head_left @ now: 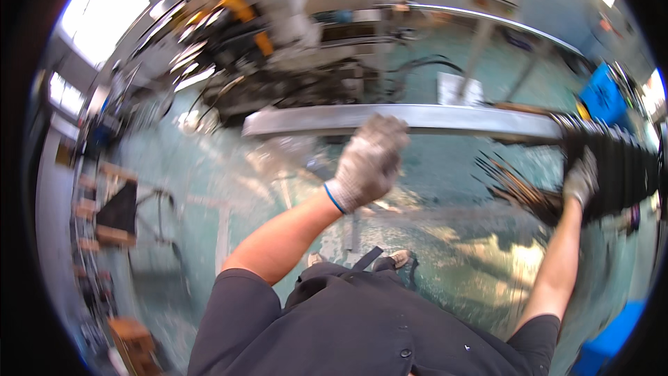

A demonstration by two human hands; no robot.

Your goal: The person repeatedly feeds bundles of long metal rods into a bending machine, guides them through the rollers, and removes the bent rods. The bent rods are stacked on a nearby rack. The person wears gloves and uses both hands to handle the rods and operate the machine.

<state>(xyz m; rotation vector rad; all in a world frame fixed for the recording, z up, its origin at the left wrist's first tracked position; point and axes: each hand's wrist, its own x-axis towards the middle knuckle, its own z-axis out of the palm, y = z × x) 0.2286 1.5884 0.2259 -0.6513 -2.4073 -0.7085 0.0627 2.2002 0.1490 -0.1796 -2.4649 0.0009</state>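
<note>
Dark, slender pieces (623, 174) are hanging at right on a metal bar (480, 120), probably stiff, inviting mid-bundle holding. Right hand (582, 179) is touching them, left hand (371, 162) looking half-curled; whether fingers are gripping isn't showing.

A long, shiny silver bar (480, 120) lies straight across in front of you. At its right end, you have a big dark bunch (626, 170) of thin things, packed close together. Below the bar, thin brown and black sticks (518, 184) poke out leftward, spread like a fan.
</note>
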